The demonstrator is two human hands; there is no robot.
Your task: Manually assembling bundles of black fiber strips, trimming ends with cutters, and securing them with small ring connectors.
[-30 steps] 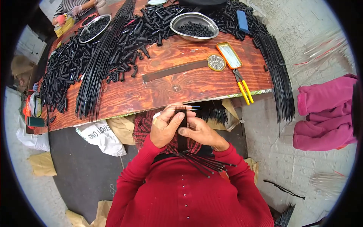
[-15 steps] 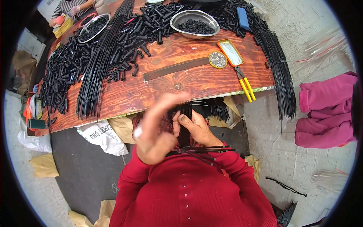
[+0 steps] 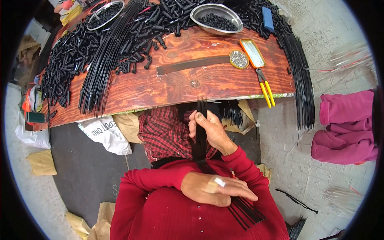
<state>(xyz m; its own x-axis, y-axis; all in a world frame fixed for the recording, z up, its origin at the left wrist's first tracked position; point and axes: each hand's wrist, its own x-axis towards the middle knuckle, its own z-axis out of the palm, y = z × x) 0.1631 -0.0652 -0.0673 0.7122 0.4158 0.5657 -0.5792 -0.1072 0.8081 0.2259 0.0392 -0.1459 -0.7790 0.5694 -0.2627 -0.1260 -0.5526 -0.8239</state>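
Note:
My right hand [image 3: 213, 130] is closed round a flat bundle of thin black rods [image 3: 201, 148], held upright above my lap. Their tips fan out like a comb above the fingers, close to the table's front edge. Below the fist the rods run past a narrow band and slant down to the right over my red sweater. Across that lower stretch lies my left hand [image 3: 210, 191], palm down, its fingers extended and a small white dressing on its back. Its palm side is hidden, along with whatever it touches there.
On the wooden table [image 3: 136, 94] lie a heap of black tubular parts [image 3: 60, 76], long black rods [image 3: 96, 80], a dark flat bar [image 3: 196, 64] and yellow-handled pliers [image 3: 265, 90]. A metal bowl [image 3: 238, 25], a round dish [image 3: 239, 60] and an orange-rimmed tray [image 3: 262, 60] stand farther back.
My left hand has swung from above the bundle down across my chest to the lower rods. Those rods now slope downward instead of sticking out sideways. My right hand keeps its grip.

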